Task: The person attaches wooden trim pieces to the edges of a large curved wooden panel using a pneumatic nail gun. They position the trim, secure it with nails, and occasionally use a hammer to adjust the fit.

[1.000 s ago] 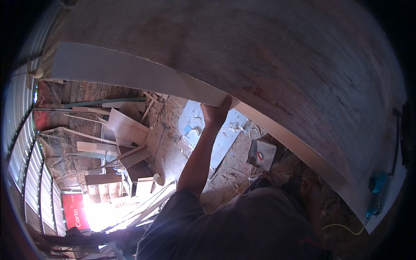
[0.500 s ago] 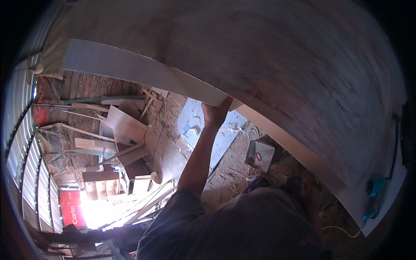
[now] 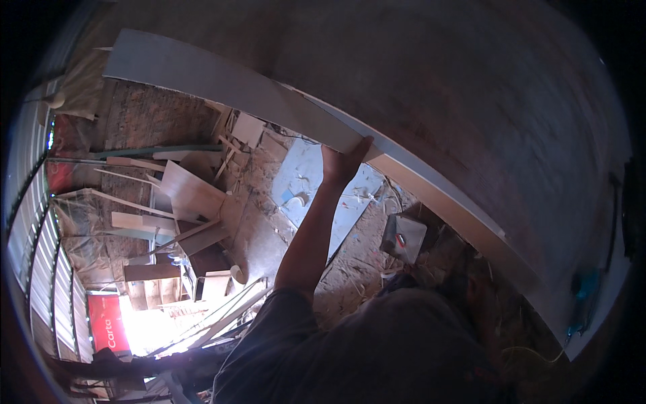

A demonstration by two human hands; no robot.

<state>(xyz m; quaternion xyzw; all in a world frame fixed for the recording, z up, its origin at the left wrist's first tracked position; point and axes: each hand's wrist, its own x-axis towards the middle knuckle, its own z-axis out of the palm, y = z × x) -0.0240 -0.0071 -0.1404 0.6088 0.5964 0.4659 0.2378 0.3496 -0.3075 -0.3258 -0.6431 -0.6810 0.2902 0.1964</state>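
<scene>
My left hand (image 3: 342,165) is closed round the lower edge of a long, flat wooden board (image 3: 202,67), thumb on top. The board runs slantwise from the upper left to the lower right. A large wooden panel (image 3: 417,81) lies along its far side, with a pale edge strip (image 3: 431,174) showing between them. My right arm (image 3: 475,291) is a dark shape at the lower right below the board; shadow hides the hand's fingers.
A teal power tool (image 3: 584,286) rests near the panel's right corner, with a yellowish cord (image 3: 531,350) below. On the littered floor are a pale blue sheet (image 3: 296,168) and a grey box-like object (image 3: 405,237). Wood offcuts (image 3: 192,192) lean at left beside a red sign (image 3: 108,323).
The board's left end has risen in the picture and more of its face shows. A pale edge strip now appears beside the panel. My left hand keeps its grip, shifted slightly right.
</scene>
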